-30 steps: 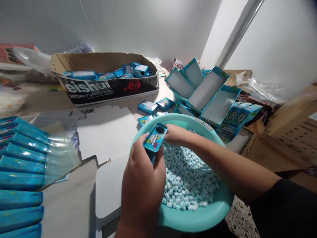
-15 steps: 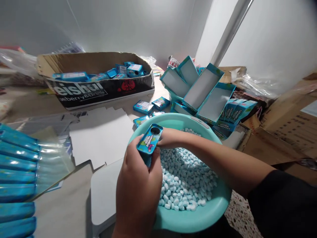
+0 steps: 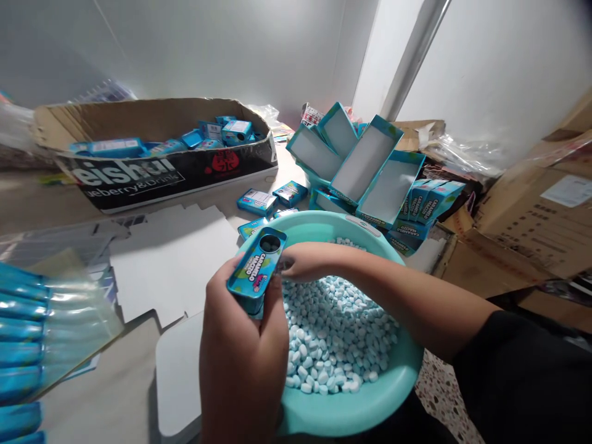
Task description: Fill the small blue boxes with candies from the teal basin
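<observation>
My left hand [image 3: 245, 345] is closed around a small blue candy tin [image 3: 252, 269], held tilted above the left side of the basin. Its top has a round hole, through which some candies show. Just right of the tin, my right hand [image 3: 303, 261] has its fingers curled in; what they hold, if anything, is hidden. Below both hands, a turquoise basin [image 3: 351, 414] contains a heap of pale blue and white candies [image 3: 324, 345].
Behind the basin lie several blue tins [image 3: 257, 201] and a stack of open display boxes [image 3: 365, 160]. A cut-down carton [image 3: 152, 111] of tins stands back left. White cardboard sheets [image 3: 171, 259] and plastic-wrapped blue packs [image 3: 21, 327] lie left; brown cartons [image 3: 531, 203] stand right.
The tin has tipped a little further, and candies now show in its hole, which looked dark before. My right hand's curled fingers show more clearly beside it. The whole view has shifted slightly.
</observation>
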{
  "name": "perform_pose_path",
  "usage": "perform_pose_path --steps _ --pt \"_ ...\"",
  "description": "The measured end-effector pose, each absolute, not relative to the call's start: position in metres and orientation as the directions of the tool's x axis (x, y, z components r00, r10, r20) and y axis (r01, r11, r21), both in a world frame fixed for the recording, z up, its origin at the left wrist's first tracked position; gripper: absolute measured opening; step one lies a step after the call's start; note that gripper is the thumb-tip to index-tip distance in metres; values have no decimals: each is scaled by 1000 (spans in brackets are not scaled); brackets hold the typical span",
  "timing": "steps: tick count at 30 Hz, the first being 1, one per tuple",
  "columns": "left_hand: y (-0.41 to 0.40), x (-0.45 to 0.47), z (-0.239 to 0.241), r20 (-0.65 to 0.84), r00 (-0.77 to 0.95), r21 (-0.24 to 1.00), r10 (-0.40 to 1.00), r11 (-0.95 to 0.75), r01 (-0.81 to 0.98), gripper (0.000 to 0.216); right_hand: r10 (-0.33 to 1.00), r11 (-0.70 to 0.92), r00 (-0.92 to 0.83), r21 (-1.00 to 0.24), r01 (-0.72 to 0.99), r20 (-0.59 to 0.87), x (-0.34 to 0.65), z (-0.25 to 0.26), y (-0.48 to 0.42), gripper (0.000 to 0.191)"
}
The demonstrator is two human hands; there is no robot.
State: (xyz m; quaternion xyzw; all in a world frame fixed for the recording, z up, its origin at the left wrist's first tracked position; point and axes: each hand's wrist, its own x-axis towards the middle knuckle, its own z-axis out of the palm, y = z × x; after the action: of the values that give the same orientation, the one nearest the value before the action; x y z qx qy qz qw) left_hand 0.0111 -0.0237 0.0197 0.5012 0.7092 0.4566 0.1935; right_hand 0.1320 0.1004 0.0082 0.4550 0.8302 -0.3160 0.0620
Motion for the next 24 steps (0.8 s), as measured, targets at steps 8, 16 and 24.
perform_pose_path --steps 8,16,24 --pt "-23 10 14 327 -503 893 800 -87 442 57 792 516 -577 -286 807 -200 109 12 58 41" --pt "-21 13 14 339 -526 910 780 -131 394 59 773 603 -626 -190 775 -103 87 -7 26 47" --pt "-22 9 11 330 -507 906 796 -117 406 61 771 621 -634 -143 770 -59 83 -22 31 33"
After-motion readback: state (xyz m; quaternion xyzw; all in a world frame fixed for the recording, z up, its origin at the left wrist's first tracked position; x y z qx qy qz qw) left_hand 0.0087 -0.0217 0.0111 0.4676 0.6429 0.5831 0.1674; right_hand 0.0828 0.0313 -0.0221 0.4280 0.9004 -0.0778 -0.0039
